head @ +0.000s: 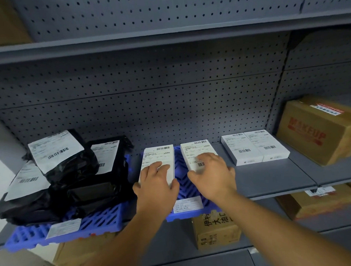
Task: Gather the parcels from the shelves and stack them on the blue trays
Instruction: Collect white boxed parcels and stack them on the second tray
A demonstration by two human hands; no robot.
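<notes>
Two white labelled boxes lie side by side on the middle blue tray [183,179]. My left hand [156,183] grips the near end of the left white box [160,156], thumb on its right edge. My right hand [212,174] holds the near end of the right white box [196,151]. Several black bag parcels [71,175] with white labels are piled on the left blue tray [98,220]. Two more white boxes [254,147] sit together on the bare grey shelf [274,176] to the right.
A brown cardboard box [321,131] printed MAKEUP stands at the shelf's far right. Below, cardboard boxes [214,230] sit on the lower shelf. A grey pegboard back wall [148,105] and an upper shelf [165,37] bound the space.
</notes>
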